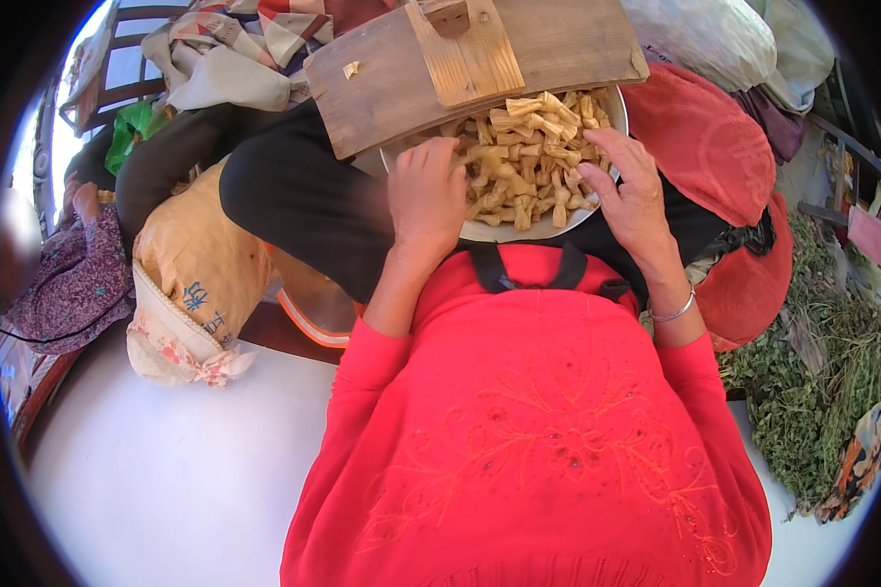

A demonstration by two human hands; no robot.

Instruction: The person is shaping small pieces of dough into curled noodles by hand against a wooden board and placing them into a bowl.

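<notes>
Tan, short, knotted-looking pieces fill a pale round basin in front of my body. My left hand is at the basin's left side, close to the board's lower edge, its fingers stretched forward and holding nothing that I can see. At the right side, my right hand reaches over the rim with thumb and fingers apart, beside the pieces. Across the far part of the basin lies a wooden board with a lighter wooden block fixed on it. A small tan chip rests on the board.
A stuffed cloth sack stands at my left, with a person in a patterned purple top beyond. Red cushions and a heap of green plants lie on the right. White plastic bags are at the far right.
</notes>
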